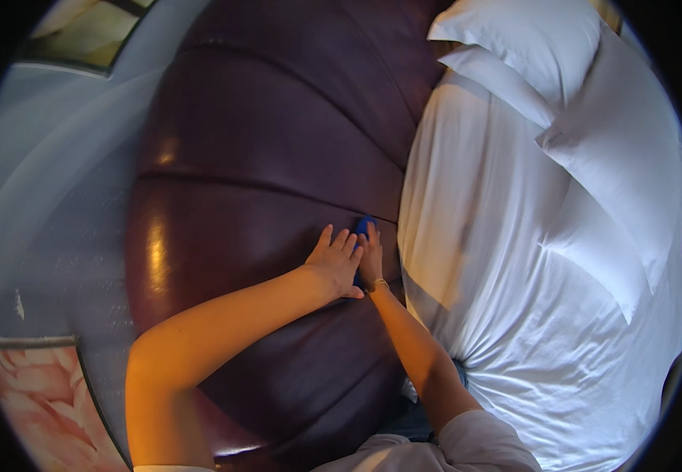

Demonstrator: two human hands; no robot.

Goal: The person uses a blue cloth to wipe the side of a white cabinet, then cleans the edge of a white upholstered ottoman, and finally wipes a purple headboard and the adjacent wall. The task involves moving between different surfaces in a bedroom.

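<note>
A padded dark purple headboard [270, 130], leather-like with curved seams, fills the middle of the view. Near its edge by the bed, my right hand [370, 253] lies on a blue cloth [364, 224], which is pressed against the padding and mostly covered by my hands. How firmly the fingers hold it cannot be seen. My left hand [335, 262] rests flat on the headboard just to the left, fingers spread, its fingertips close to the right hand and the cloth. A thin bracelet [379, 284] circles my right wrist.
White pillows [618, 159] lean and overlap on a bed with a wrinkled white sheet [494, 236] at the right. Beyond the headboard at the left is a grey-blue wall [69, 236] with a framed flower picture [46, 401] and another framed picture [87, 35].
</note>
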